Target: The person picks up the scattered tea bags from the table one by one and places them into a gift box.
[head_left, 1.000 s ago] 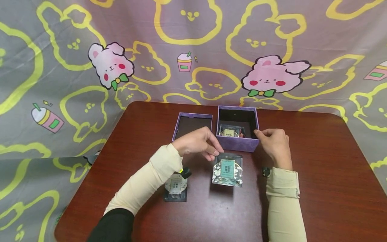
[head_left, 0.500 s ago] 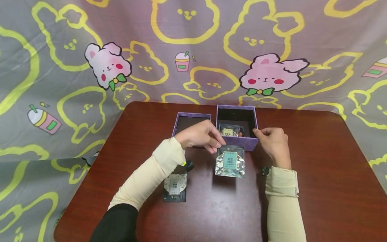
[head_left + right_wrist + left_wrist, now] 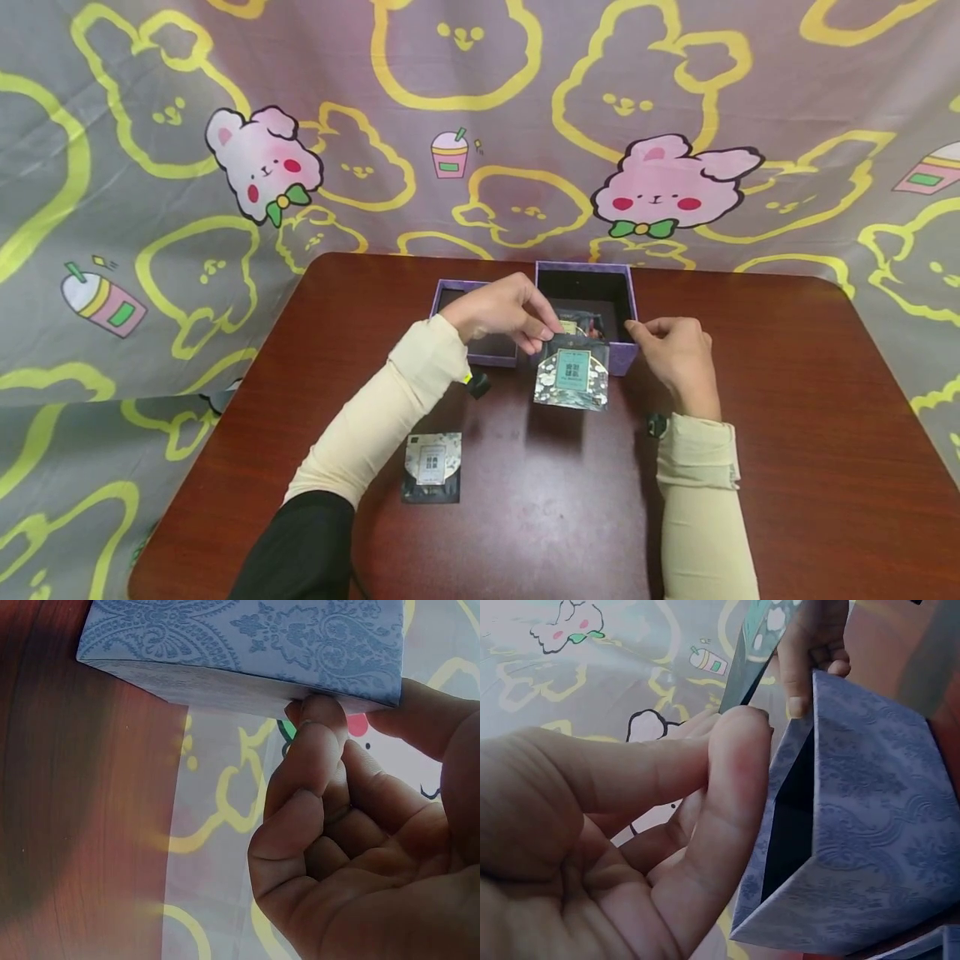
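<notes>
My left hand [image 3: 510,312] pinches a flat dark sachet [image 3: 572,375] by its top edge, between thumb and fingertips. The sachet has a teal label and a white floral print, and it hangs in front of the purple patterned box [image 3: 622,358], overlapping its front wall. Inside that box lies another sachet [image 3: 573,321], partly covered by the held one. My right hand [image 3: 678,358] grips the box's right wall at the front corner; in the right wrist view its thumb and curled index finger [image 3: 322,712] pinch the wall [image 3: 300,645] from both sides.
Left of the box lies its shallow purple lid [image 3: 495,361], dark inside and partly behind my left hand. A sachet with a pale label [image 3: 432,467] lies on the brown table [image 3: 562,517] nearer the front. A patterned curtain [image 3: 360,75] hangs behind the table.
My left hand has risen toward the box and slightly right with the sachet, which now overlaps the box front. My right hand keeps its grip on the box wall.
</notes>
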Demonstrator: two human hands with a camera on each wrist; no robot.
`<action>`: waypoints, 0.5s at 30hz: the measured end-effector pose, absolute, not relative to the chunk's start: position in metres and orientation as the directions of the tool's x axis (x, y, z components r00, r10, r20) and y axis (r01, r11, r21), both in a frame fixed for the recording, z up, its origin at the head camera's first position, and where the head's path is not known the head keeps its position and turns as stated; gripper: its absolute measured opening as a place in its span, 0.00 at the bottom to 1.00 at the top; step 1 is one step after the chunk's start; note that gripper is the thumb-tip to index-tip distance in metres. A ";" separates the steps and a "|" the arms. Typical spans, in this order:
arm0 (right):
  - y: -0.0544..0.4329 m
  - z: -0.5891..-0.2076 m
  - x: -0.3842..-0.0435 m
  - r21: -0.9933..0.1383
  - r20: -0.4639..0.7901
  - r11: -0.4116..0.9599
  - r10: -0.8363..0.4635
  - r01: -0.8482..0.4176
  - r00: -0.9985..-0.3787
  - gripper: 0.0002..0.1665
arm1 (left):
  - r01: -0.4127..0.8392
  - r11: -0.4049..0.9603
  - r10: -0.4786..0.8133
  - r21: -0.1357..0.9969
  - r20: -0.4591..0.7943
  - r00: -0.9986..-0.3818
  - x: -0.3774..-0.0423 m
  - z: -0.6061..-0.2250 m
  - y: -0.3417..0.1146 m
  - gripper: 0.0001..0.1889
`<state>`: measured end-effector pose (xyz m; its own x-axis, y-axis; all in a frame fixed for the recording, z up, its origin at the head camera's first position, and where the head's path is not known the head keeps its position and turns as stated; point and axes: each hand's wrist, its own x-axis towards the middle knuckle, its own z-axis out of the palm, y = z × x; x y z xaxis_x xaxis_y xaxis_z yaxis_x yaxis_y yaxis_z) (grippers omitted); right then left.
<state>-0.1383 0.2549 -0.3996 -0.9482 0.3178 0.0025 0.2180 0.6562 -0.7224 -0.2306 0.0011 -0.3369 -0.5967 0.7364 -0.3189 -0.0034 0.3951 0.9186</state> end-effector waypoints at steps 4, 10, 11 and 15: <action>0.255 -0.400 -0.138 -0.722 0.008 0.658 0.314 0.212 -0.949 0.28 | 0.003 0.388 0.731 0.922 -0.305 -0.611 -0.237 -0.334 0.003 0.07; 0.255 -0.401 -0.138 -0.724 0.009 0.656 0.317 0.212 -0.948 0.28 | -0.004 0.397 0.709 0.918 -0.310 -0.633 -0.249 -0.329 0.006 0.07; 0.255 -0.401 -0.138 -0.724 0.010 0.656 0.318 0.212 -0.948 0.28 | -0.008 0.402 0.705 0.916 -0.315 -0.635 -0.251 -0.328 0.006 0.07; 0.255 -0.401 -0.138 -0.728 0.011 0.652 0.320 0.212 -0.948 0.29 | -0.021 0.404 0.687 0.915 -0.319 -0.653 -0.258 -0.324 0.009 0.06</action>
<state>-0.1381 0.2554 -0.4015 -0.9475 0.3195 0.0105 0.2119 0.6525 -0.7276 -0.2583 0.0086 -0.3245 -0.6526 0.6874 -0.3187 -0.0213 0.4038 0.9146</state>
